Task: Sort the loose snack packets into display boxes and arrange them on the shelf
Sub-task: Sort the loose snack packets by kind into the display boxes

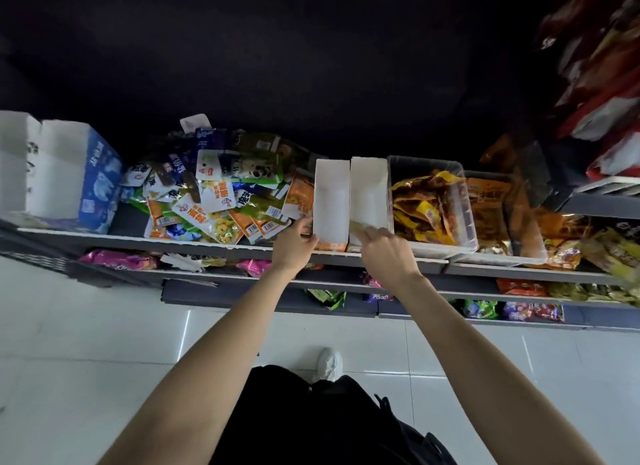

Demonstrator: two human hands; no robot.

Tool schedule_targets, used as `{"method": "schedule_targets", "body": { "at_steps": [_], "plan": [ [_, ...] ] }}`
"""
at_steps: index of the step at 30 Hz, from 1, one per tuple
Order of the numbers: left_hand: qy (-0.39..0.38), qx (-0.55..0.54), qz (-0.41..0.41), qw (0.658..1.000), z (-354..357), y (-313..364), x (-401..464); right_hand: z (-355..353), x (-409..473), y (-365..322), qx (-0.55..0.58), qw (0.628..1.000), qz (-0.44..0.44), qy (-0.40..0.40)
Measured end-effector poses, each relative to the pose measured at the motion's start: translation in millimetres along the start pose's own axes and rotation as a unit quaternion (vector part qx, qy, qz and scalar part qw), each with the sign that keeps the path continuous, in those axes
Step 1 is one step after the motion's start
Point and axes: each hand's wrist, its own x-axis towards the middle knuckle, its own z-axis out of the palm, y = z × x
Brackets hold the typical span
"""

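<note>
Two white display boxes stand side by side on the top shelf, both showing bare white insides. My left hand grips the front left corner of the left box. My right hand reaches into the front of the right box and pinches a blurred yellowish packet. A heap of loose snack packets in orange, green, blue and white lies to the left of the boxes.
A blue and white carton stands at the far left. Clear plastic bins with orange and yellow packets sit to the right. Lower shelves hold more snacks. White tiled floor and my shoe lie below.
</note>
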Motion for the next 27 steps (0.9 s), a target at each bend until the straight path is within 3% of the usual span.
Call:
{"method": "schedule_targets", "body": {
  "at_steps": [4,8,11,13,17,21,24,27],
  "plan": [
    [-0.010,-0.029,0.046,0.998,-30,-11,-22,-9,-7,-8,0.080,0.994,-0.021,0.065],
    [0.131,0.027,0.114,0.984,-85,-52,-64,-25,-3,-52,0.162,0.972,-0.070,0.158],
    [0.231,0.044,0.092,0.968,-134,-98,-85,-28,18,-108,0.237,0.957,-0.107,0.130],
    [0.250,0.029,0.048,0.967,-165,-132,-84,-21,39,-148,0.269,0.952,-0.110,0.096],
    [0.175,-0.015,-0.060,0.983,-208,-179,-48,-1,94,-214,0.294,0.955,-0.039,0.013],
    [0.060,0.033,-0.049,0.996,-224,-197,4,19,136,-256,0.272,0.954,0.065,-0.108],
    [0.010,0.054,-0.029,0.998,-223,-202,39,28,147,-273,0.287,0.941,0.127,-0.129],
    [-0.013,0.078,-0.026,0.997,-218,-201,60,30,145,-279,0.286,0.943,0.133,-0.106]
  ]
}}
